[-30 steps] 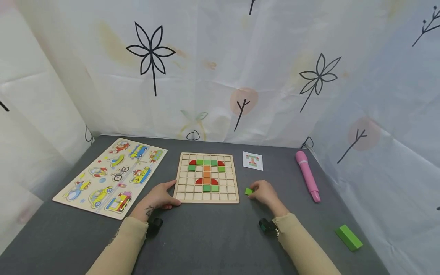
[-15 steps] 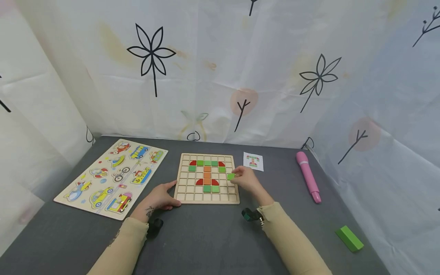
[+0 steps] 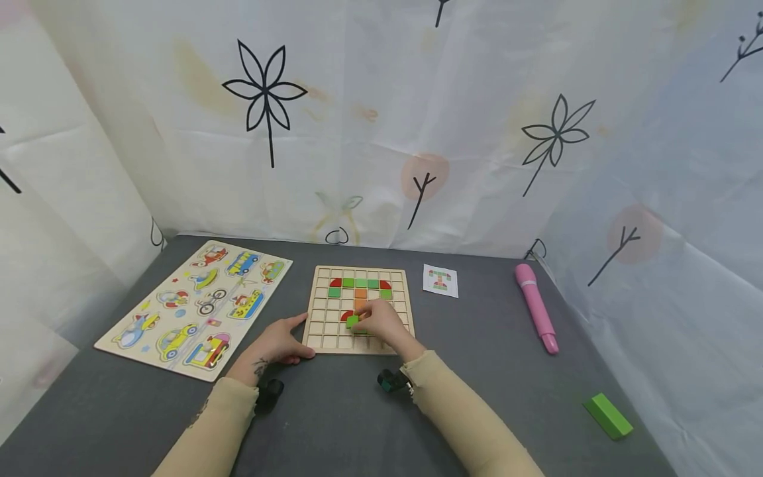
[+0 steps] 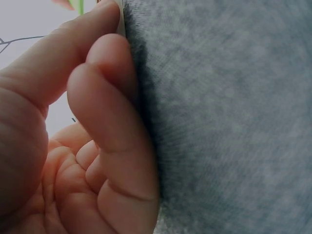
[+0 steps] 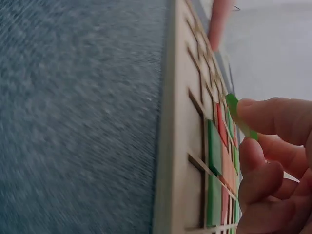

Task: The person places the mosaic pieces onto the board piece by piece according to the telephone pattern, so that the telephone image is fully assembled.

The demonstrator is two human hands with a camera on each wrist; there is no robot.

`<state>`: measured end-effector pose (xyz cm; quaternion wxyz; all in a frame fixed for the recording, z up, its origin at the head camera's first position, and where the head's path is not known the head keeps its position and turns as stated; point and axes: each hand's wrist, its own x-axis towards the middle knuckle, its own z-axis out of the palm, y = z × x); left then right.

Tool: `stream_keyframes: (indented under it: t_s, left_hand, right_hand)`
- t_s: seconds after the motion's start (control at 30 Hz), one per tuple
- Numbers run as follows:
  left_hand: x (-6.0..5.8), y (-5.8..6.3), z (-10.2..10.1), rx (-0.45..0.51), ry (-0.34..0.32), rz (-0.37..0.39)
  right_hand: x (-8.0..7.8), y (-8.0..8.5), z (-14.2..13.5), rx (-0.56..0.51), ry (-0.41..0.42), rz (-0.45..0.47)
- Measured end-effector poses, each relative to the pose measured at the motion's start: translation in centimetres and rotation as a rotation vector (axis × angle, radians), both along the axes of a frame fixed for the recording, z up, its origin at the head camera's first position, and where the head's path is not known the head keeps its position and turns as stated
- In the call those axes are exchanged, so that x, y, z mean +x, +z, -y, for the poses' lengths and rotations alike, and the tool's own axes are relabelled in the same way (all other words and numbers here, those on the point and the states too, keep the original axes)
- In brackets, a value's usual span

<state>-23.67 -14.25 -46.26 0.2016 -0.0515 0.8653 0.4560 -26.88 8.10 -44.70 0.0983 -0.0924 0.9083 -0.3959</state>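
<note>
My right hand (image 3: 386, 322) pinches a small green square tile (image 3: 352, 322) between thumb and fingertips. The tile is above the lower half of a wooden grid board (image 3: 324, 341); in the right wrist view, the tile (image 5: 235, 111) is tilted and apart from the cells. Red, green and orange pieces sit in the grid, some hidden behind the right hand. At the board's lower left corner, my left hand (image 3: 277, 341) touches the edge with spread thumb and index finger. Its other fingers (image 4: 117, 136) are bent beside the grey surface in the left wrist view.
A vehicle picture puzzle board (image 3: 205, 311) lies to the left. Behind and right of the grid is a pattern card (image 3: 440, 281). Farther right are a pink microphone-shaped object (image 3: 536, 308) and a green block (image 3: 608, 416). A patterned white curtain (image 3: 357, 132) borders the table.
My right hand has carried the green tile left from the tabletop beside the grid board to over the grid's lower part. The left hand has stayed at the board's corner.
</note>
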Motion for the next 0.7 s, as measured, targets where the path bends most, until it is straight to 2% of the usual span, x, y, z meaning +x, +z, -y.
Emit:
stream_keyframes:
  t_s: [0.1,0.2,0.5,0.7]
  left_hand:
    - [0.0,-0.1,0.0,-0.002,-0.002,-0.005]
    - [0.0,-0.1,0.0,-0.003,-0.002,-0.007]
    - [0.1,0.1,-0.1,-0.015,-0.009,-0.003]
    - [0.1,0.1,-0.1,-0.013,-0.013,-0.002]
  right_hand:
    - [0.1,-0.2,0.5,0.105,0.019,-0.023]
    - [0.2,-0.2,0.8,0.158,0.033,-0.028]
    - [0.6,-0.2,1.4,0.213,0.06,-0.052]
    - [0.4,0.0,1.5,0.204,0.064,-0.068]
